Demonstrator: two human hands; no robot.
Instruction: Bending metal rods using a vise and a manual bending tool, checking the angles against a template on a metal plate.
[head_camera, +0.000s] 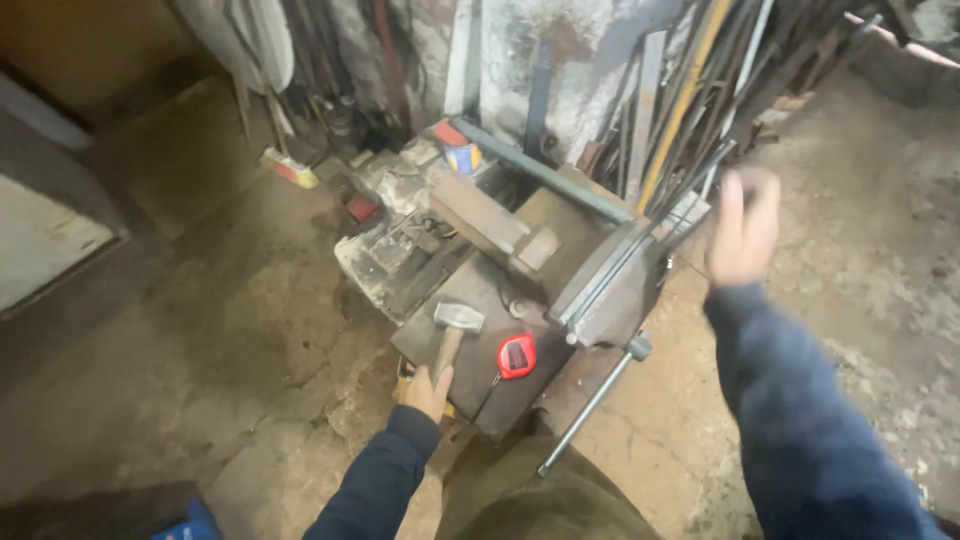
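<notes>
**Inspector:** Two hands in view. The left hand (428, 390) is wrapped round the wooden handle of a hammer (452, 330), whose steel head lies flat on the metal workbench (470, 300) at about 12 o'clock from the knuckles.

**Assistant:** And the other?

**Inspector:** The right hand (742, 230) is raised in the air at 3 o'clock from the bench, fingers spread and holding nothing (it is blurred, so finer detail cannot be told). It is just beside the leaning metal bars (680, 100).

**Assistant:** What lies round the hammer?

**Inspector:** A red tape measure (516, 355) sits near it at 4 o'clock, not touching. A bench vice (610, 290) stands at 2 o'clock, its long handle rod (592, 405) hanging down toward 6 o'clock. A small tin (462, 157) stands at the far edge, 12 o'clock.
</notes>
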